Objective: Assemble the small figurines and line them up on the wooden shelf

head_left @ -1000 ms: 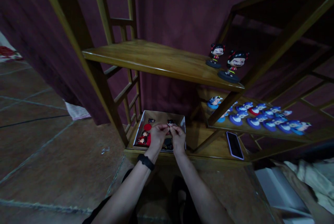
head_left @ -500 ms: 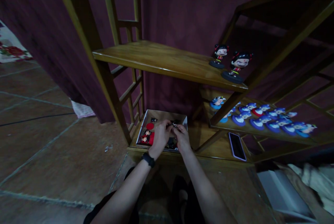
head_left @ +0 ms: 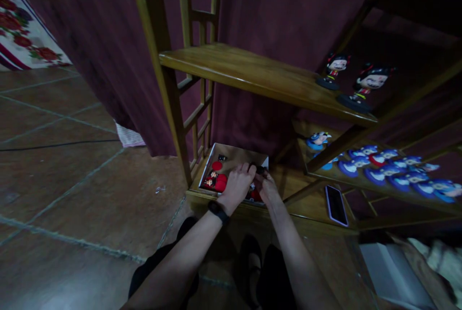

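Note:
Both hands are over a shallow cardboard box point(head_left: 234, 152) on the bottom shelf. My left hand point(head_left: 238, 182), with a black band on its wrist, has its fingers curled against a small dark object point(head_left: 259, 170). From the other side my right hand point(head_left: 266, 187) pinches that same object; its exact kind is too dim and covered to make out. Left of my hands in the box lie figurines point(head_left: 212, 178) with black hair, next to a red rounded piece point(head_left: 221, 183) and a red disc point(head_left: 216, 165). My hands hide the box's right part.
A phone point(head_left: 336, 205) lies on the bottom shelf to the right. Several blue-and-white figurines point(head_left: 382, 173) stand on a low side shelf. Two black-haired figurines point(head_left: 370, 83) stand on the upper wooden shelf point(head_left: 252, 71) above the box. A grey box point(head_left: 393, 271) is at lower right.
The view has shifted, so the shelf and box sit further right. My hands stay together over the box, the dark object now held further toward its right side.

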Demonstrator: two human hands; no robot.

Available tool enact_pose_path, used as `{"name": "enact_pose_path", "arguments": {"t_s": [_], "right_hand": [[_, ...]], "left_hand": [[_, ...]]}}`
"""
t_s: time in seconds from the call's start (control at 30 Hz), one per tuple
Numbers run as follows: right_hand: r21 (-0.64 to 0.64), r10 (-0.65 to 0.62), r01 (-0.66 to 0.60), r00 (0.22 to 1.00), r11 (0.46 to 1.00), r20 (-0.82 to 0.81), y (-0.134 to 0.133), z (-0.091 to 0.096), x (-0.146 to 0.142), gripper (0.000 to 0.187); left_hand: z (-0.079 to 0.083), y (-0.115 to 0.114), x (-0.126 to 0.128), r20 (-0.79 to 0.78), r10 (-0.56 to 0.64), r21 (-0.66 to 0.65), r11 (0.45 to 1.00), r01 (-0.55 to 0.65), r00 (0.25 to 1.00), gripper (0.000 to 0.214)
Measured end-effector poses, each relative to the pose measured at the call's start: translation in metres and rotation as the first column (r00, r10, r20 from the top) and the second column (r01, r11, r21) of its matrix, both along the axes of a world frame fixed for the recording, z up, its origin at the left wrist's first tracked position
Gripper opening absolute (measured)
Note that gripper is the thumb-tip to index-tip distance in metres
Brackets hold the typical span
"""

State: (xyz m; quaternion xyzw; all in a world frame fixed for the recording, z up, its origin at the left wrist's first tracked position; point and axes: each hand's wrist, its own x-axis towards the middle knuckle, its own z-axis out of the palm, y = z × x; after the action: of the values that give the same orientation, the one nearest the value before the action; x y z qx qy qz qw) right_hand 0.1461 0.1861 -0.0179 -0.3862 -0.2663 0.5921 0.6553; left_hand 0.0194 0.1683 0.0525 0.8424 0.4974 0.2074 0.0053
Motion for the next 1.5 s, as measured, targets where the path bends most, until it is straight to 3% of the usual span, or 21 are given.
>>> {"name": "enact_pose_path", "arguments": {"t_s": [0.27,0.57,0.77,0.83,0.9,0.97,1.03,1.1,1.23,1.37,1.5], "right_hand": [[0.037,-0.026,0.029,0.997,0.999,-0.072,-0.003,-0.001,-0.014,0.026],[-0.012,-0.084,0.084,0.996,0.996,-0.01,-0.002,-0.014,-0.028,0.027],[0.0,-0.096,0.096,0.991,0.995,-0.091,-0.005,-0.007,-0.037,0.024],[0.012,-0.121,0.122,0.991,0.992,-0.062,-0.005,0.001,-0.036,0.021],[0.035,-0.147,0.147,0.989,0.989,0.009,-0.005,0.007,-0.034,0.018],[0.06,-0.161,0.156,0.982,0.986,0.094,-0.005,0.011,-0.032,0.017],[0.066,-0.171,0.162,0.968,0.985,0.183,-0.004,0.014,-0.03,0.019],[0.06,-0.175,0.165,0.947,0.984,0.269,-0.003,0.016,-0.029,0.022],[0.048,-0.173,0.167,0.916,0.985,0.361,-0.003,0.021,-0.027,0.028],[0.034,-0.175,0.175,0.91,0.984,0.375,-0.002,0.023,-0.024,0.024],[0.039,-0.162,0.158,0.914,0.987,0.373,-0.002,0.019,-0.023,0.023]], "left_hand": [[-0.004,0.0,0.003,0.016,-0.024,0.027,0.999,0.024,1.0,0.028],[-0.012,0.002,0.004,0.061,-0.033,0.036,0.999,0.031,0.998,0.023],[-0.017,0.007,0.002,0.245,-0.028,0.018,1.0,0.024,0.969,0.021],[-0.02,0.015,0.0,0.413,0.045,-0.075,0.997,-0.016,0.91,0.016],[-0.025,0.026,-0.002,0.622,0.143,-0.21,0.978,-0.012,0.77,0.007],[-0.03,0.035,-0.003,0.809,0.257,-0.355,0.93,0.091,0.529,0.004],[-0.034,0.041,-0.004,0.881,0.388,-0.455,0.85,0.266,0.271,0.013],[-0.036,0.042,-0.006,0.863,0.491,-0.493,0.769,0.407,0.117,0.022],[-0.034,0.04,-0.009,0.808,0.59,-0.517,0.693,0.502,0.018,0.026],[-0.031,0.04,-0.009,0.776,0.631,-0.527,0.632,0.568,0.018,0.023],[-0.035,0.042,-0.006,0.774,0.633,-0.522,0.63,0.575,0.009,0.024]]}}
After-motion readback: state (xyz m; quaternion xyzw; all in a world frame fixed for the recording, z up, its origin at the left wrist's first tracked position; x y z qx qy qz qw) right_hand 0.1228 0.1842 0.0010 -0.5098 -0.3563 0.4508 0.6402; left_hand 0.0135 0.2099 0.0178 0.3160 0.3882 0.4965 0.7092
